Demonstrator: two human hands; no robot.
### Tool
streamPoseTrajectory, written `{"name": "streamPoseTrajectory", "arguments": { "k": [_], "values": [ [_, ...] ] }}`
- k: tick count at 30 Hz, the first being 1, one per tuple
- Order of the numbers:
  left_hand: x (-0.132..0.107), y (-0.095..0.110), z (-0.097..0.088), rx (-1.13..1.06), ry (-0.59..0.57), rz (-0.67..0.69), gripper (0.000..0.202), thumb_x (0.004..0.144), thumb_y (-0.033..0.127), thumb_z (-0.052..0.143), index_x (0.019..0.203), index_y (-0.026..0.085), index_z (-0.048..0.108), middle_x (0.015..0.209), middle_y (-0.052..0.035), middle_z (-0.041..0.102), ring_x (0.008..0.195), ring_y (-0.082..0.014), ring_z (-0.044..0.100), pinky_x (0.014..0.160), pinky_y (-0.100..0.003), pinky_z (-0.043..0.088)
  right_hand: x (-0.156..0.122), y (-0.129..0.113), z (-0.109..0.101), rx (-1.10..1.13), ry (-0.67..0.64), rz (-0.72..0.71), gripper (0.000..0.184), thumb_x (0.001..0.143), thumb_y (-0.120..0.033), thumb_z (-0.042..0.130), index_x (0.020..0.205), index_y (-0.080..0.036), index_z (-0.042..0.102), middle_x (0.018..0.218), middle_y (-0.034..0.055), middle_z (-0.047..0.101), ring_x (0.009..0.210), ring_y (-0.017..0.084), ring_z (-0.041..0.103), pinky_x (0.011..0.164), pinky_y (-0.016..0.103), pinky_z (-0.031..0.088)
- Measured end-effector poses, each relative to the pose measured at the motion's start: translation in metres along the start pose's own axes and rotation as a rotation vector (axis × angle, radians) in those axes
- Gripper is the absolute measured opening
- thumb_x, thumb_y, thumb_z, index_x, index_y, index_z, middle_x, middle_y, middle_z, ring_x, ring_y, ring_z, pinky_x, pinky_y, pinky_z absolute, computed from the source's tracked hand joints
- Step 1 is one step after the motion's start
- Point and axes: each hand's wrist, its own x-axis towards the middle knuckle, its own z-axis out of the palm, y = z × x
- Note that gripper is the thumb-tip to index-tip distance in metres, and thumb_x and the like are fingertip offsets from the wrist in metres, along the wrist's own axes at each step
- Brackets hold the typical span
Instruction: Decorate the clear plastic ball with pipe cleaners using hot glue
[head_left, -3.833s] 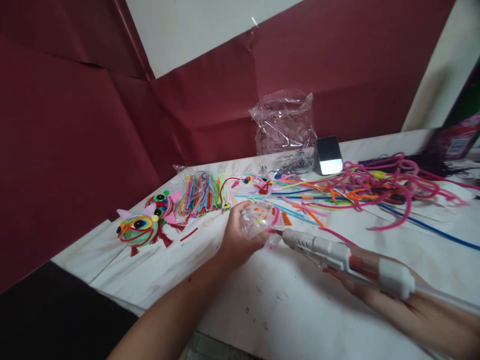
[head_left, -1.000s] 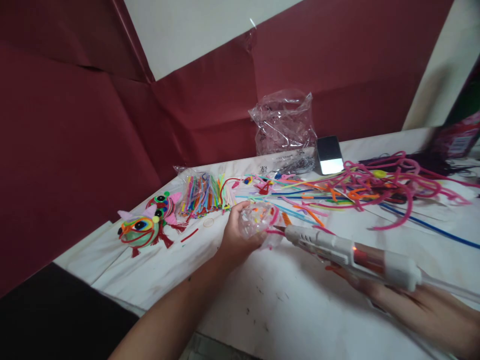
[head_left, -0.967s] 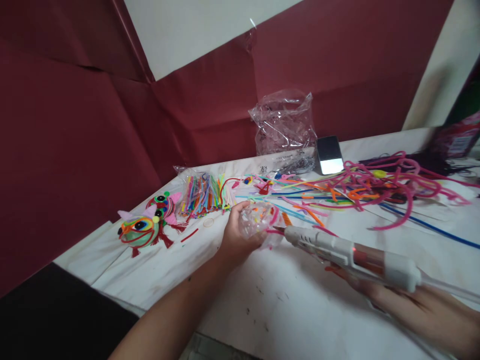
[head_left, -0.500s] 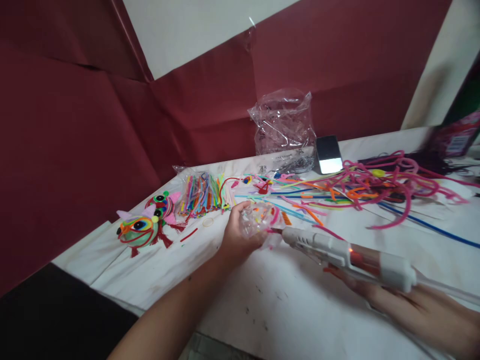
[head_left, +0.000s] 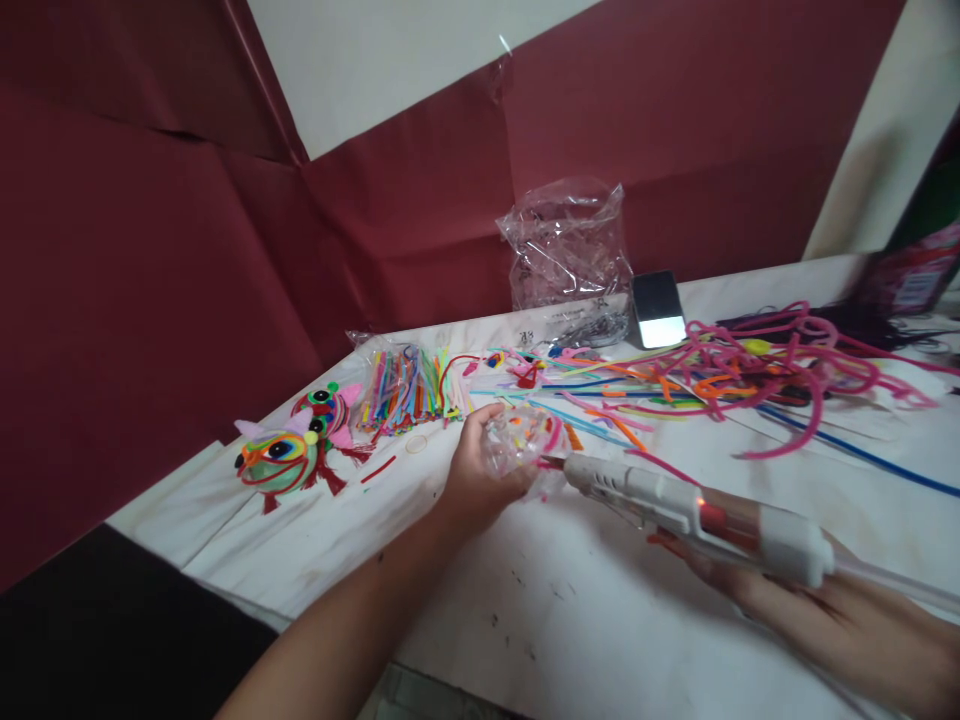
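My left hand (head_left: 480, 465) is closed around a clear, rounded plastic piece (head_left: 517, 440) with pink, orange and yellow bits in or on it; its exact kind is unclear. In my right hand (head_left: 757, 590) is a white hot glue gun (head_left: 637, 490) with a small orange light glowing on its side. A clear glue stick (head_left: 892, 580) sticks out of its rear end. The nozzle points left and meets the lower right side of the plastic piece; whether it touches cannot be made out. Most of my right fingers are hidden beneath the gun.
Two colourful animal-like crafts (head_left: 281, 460) with red tassels stand at the left. Bundled pipe cleaners (head_left: 405, 385) lie behind my left hand, and a tangle of pink and orange ones (head_left: 795, 370) spreads rightward. A phone (head_left: 658, 308) leans at the back beside a clear plastic bag (head_left: 566, 250).
Almost nothing differs. Both hands keep their places, with the glue gun's tip still at the plastic piece, which looks very slightly turned.
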Motion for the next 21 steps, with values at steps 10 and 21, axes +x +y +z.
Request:
{"name": "streamPoseTrajectory", "arguments": {
  "k": [10, 21],
  "values": [
    [0.001, -0.007, -0.002, -0.008, -0.032, 0.005, 0.070, 0.059, 0.023, 0.075, 0.119, 0.020, 0.039, 0.106, -0.0074, 0.061, 0.092, -0.0212, 0.062, 0.077, -0.031, 0.051, 0.001, 0.002, -0.003, 0.065, -0.224, -0.043, 0.021, 0.077, -0.043, 0.046, 0.072, -0.029, 0.060, 0.063, -0.0009, 0.066, 0.059, 0.022, 0.066, 0.051, 0.025, 0.056],
    [0.001, -0.008, -0.001, 0.002, -0.024, 0.004, 0.069, 0.058, 0.023, 0.076, 0.118, 0.021, 0.041, 0.106, -0.0059, 0.060, 0.091, -0.0208, 0.061, 0.077, -0.031, 0.051, -0.014, 0.042, 0.001, 0.022, -0.215, 0.025, 0.039, 0.076, -0.048, 0.053, 0.106, -0.026, 0.066, 0.101, 0.0050, 0.072, 0.101, 0.030, 0.065, 0.078, 0.034, 0.056]
  ]
}}
